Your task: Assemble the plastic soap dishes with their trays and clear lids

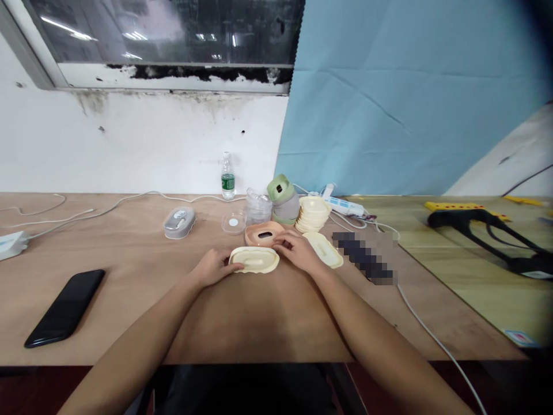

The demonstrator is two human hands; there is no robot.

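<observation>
A cream oval plastic base (254, 260) with a raised middle lies in front of me. My left hand (213, 266) pinches its left end, thumb over the rim. Just behind it is a peach-coloured oval cover (254, 235) with a dark slot in its top. At that cover's right end, the fingers of my right hand (296, 249) are closed on its edge, close to the cream base's right end. Another cream base (325, 250) lies flat to the right of my right hand, partly hidden by it.
Behind my hands stand stacked cream bases (313, 215), grey and green covers (283, 199) and clear plastic pieces (258, 206). A grey lidded box (180, 222), a bottle (228, 178), a black phone (65, 308), a power strip (345, 206) and white cables surround them.
</observation>
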